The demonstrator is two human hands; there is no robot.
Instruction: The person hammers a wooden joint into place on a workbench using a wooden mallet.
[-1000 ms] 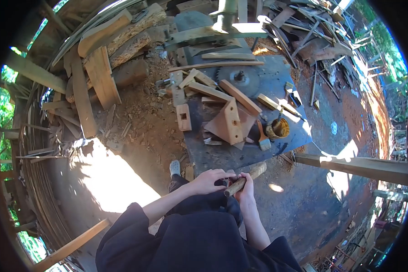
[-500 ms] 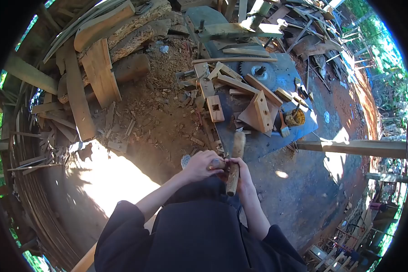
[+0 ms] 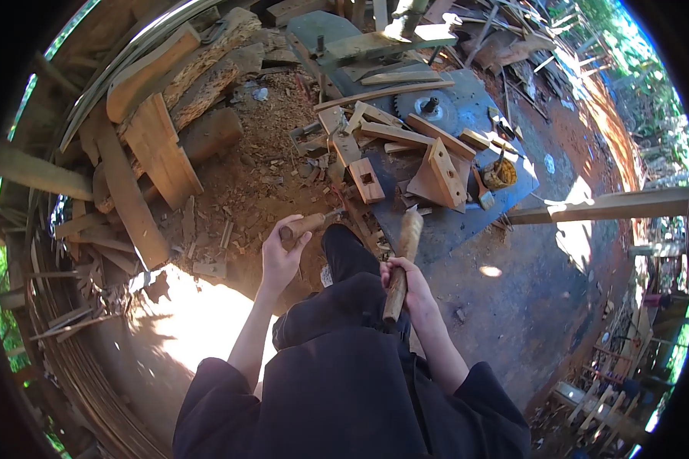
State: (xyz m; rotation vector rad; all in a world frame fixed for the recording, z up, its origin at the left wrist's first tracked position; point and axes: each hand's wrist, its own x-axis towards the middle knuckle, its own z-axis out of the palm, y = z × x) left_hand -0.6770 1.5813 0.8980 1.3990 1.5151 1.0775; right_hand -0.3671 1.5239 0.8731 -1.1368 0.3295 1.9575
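My left hand (image 3: pixel 282 262) is closed around the wooden handle of a chisel (image 3: pixel 305 225), held out left of my knee. Its thin dark shank points right and slightly away from me. In front of my body, my right hand (image 3: pixel 410 286) grips a round wooden mallet (image 3: pixel 408 241), thicker at its far end. The two hands are well apart. Beyond them, a wood block with a square hole (image 3: pixel 367 182) lies at the bench's left edge. Another block with small round holes (image 3: pixel 445 173) leans among offcuts to its right.
The blue-grey saw bench (image 3: pixel 425 239) carries a circular saw blade (image 3: pixel 430 109), a yellow tin (image 3: pixel 501 174) and a paintbrush (image 3: pixel 483 191). Planks (image 3: pixel 134 187) are piled at left. Wood chips cover the ground (image 3: pixel 268 180). A beam (image 3: pixel 605 207) juts in from the right.
My left hand has moved left, away from my right hand, bringing the chisel into plain sight. The mallet stays in my right hand, barely shifted. The view has turned slightly.
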